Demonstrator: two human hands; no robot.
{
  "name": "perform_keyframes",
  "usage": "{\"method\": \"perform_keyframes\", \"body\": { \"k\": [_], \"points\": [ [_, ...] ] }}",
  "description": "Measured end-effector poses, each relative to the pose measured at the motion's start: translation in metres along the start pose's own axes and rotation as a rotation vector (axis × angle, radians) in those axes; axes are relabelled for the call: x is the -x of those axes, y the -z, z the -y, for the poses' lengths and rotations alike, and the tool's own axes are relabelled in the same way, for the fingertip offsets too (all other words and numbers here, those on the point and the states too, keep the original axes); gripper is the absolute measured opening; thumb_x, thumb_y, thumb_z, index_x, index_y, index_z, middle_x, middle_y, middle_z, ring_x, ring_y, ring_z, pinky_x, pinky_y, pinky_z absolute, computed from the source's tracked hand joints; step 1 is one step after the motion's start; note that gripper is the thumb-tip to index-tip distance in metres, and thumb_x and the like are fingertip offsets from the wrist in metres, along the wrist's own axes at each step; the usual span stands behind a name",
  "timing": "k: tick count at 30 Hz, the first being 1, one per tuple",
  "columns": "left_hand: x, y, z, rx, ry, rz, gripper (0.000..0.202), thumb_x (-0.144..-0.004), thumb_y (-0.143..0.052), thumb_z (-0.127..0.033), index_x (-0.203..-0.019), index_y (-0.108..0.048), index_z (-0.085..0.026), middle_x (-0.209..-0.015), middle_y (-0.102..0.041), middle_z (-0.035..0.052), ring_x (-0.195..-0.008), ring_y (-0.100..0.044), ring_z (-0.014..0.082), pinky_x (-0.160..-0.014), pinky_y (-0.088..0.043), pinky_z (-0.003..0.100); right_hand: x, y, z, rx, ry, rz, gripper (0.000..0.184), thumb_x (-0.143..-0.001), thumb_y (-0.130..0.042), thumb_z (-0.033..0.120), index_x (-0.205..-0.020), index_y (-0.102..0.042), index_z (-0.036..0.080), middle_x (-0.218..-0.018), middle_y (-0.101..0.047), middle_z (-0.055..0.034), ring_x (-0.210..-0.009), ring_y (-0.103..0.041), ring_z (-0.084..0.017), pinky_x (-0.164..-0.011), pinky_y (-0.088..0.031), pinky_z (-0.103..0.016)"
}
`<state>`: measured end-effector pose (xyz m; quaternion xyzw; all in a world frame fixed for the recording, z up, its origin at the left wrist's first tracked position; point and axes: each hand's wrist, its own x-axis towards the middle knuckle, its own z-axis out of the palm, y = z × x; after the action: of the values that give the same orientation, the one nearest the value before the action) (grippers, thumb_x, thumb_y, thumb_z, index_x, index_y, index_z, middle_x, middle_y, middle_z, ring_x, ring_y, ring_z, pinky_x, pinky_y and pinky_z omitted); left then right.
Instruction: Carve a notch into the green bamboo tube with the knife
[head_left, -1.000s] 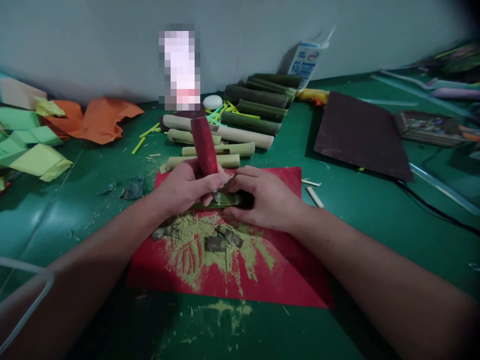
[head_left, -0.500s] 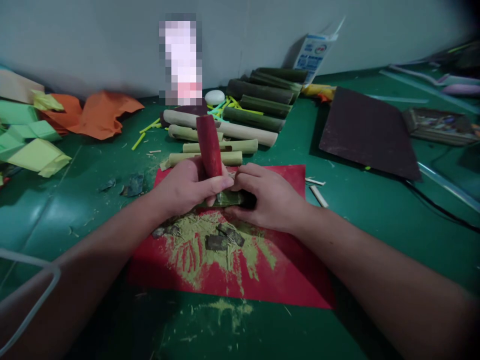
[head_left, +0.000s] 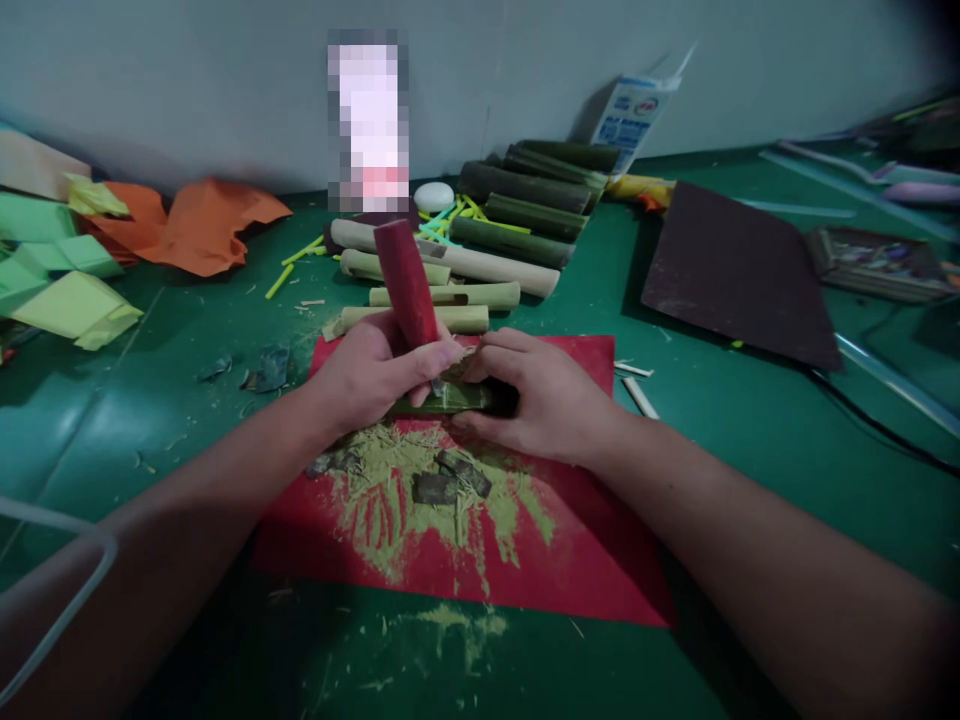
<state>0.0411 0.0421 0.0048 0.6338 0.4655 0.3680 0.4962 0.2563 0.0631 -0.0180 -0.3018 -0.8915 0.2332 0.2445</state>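
While bent inward from both lower corners, reaching over a green table point(head_left: 750, 420) and meeting above a red sheet point(head_left: 585, 570). Clasping a red-handled tool point(head_left: 407, 285) in the left hand point(head_left: 364, 375), with thumb laid toward the right and handle leaning up and slightly left. Pointing the tool's short visible metal tip down at a green bamboo piece point(head_left: 457, 398). Curling the right hand point(head_left: 544, 400) around the dark right end of that same bamboo piece, with fingers over the far side and thumb along the near side. Lying crosswise between both hands, over the upper part of the sheet, partly hidden by fingers; cannot tell whether touching the paper.

Spread just nearer on the sheet: pale shavings point(head_left: 394, 450) with dark chips point(head_left: 435, 488) among them. Lined up just beyond the hands: pale bamboo lengths point(head_left: 487, 295), then dark green bamboo tubes point(head_left: 514, 240) farther back toward the wall. Strewn around: yellow sticks point(head_left: 280, 280), a white oval object point(head_left: 433, 197), crumpled orange paper point(head_left: 202, 230) at left, a leaning carton point(head_left: 630, 120) and a dark board point(head_left: 742, 275) at right. Crossing in front of the left forearm: a pale loop point(head_left: 109, 550).
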Motion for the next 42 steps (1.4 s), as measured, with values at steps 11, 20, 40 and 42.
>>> {"method": "perform_keyframes", "body": {
  "k": [11,20,40,42],
  "points": [
    [0.000,0.002,0.001,0.007,-0.027,0.058,0.029,-0.089,-0.071,-0.046,-0.083,-0.066,-0.018,-0.058,-0.058,-0.0025,-0.047,-0.052,0.0091,-0.044,-0.040,0.019,-0.001,0.001,0.000,0.009,0.031,0.000,0.022,-0.080,-0.075,0.033,-0.081,-0.056,0.021,-0.081,-0.057,-0.0028,-0.079,-0.053,-0.019,-0.068,-0.039,-0.031],
    [0.001,0.001,0.002,-0.005,-0.019,0.089,0.023,-0.089,-0.072,-0.042,-0.083,-0.067,-0.020,-0.057,-0.058,-0.0036,-0.046,-0.051,0.0096,-0.045,-0.042,0.021,-0.002,0.000,-0.002,0.018,0.048,-0.008,0.020,-0.082,-0.073,0.033,-0.084,-0.058,0.020,-0.080,-0.055,-0.0027,-0.077,-0.051,-0.019,-0.067,-0.037,-0.031],
    [0.003,-0.001,0.001,-0.016,-0.066,-0.004,0.023,-0.090,-0.067,-0.040,-0.082,-0.065,-0.018,-0.052,-0.056,-0.0049,-0.043,-0.049,0.0086,-0.044,-0.041,0.020,-0.004,0.000,-0.002,-0.030,0.012,0.001,0.025,-0.079,-0.075,0.032,-0.081,-0.053,0.021,-0.082,-0.055,-0.0024,-0.079,-0.053,-0.019,-0.069,-0.038,-0.031],
    [0.004,-0.001,-0.001,-0.056,-0.078,0.012,0.022,-0.089,-0.068,-0.039,-0.082,-0.066,-0.018,-0.052,-0.056,-0.0049,-0.044,-0.050,0.0091,-0.045,-0.042,0.020,-0.004,0.000,-0.002,-0.027,0.011,0.004,0.025,-0.079,-0.074,0.032,-0.080,-0.052,0.021,-0.081,-0.055,-0.0022,-0.079,-0.053,-0.019,-0.069,-0.037,-0.031]
  ]
}}
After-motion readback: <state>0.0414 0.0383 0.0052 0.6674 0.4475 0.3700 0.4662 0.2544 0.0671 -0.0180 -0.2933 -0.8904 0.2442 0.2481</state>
